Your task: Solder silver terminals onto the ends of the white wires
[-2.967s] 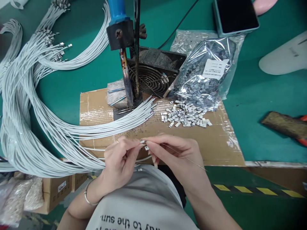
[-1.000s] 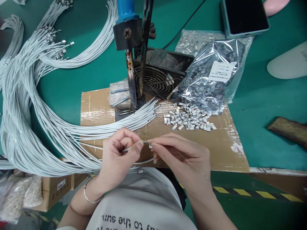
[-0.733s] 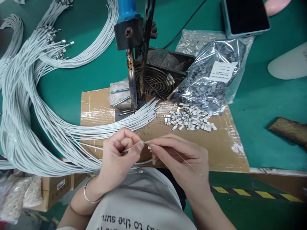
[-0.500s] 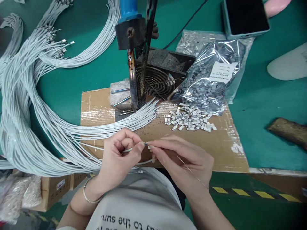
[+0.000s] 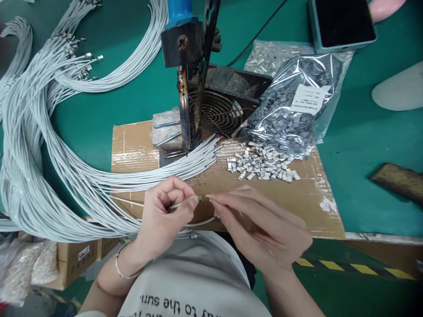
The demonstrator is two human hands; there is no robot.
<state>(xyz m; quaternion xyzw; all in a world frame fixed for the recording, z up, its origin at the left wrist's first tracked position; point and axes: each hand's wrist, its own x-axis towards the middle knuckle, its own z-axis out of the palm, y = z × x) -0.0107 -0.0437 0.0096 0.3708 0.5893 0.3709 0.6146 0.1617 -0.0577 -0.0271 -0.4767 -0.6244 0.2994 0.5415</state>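
My left hand [image 5: 168, 213] is closed, thumb and forefinger pinching a thin white cable [image 5: 176, 205] close to its end. Small coloured wire tips poke out just past the fingertips. A short gap to the right, my right hand [image 5: 264, 224] has its thumb and forefinger nearly together. A fine pale strand shows faintly across its palm; whether the fingertips hold anything is too small to see. Beyond both hands, a bundle of white cables [image 5: 158, 174] lies with stripped ends pointing right. A pile of small metal connectors [image 5: 264, 163] rests on the cardboard [image 5: 297, 211].
A soldering iron [image 5: 183, 105] on a stand points down above the cable bundle, by a black fan [image 5: 214, 110]. Behind the connectors lies a plastic bag of connectors [image 5: 284, 114]. A dark-screened device [image 5: 343, 26] and a brown stick-like object [image 5: 398, 180] are on the right.
My right hand has drawn away to the right from the cable end, leaving a gap, and has turned slightly. My left hand keeps its pinch in nearly the same place.
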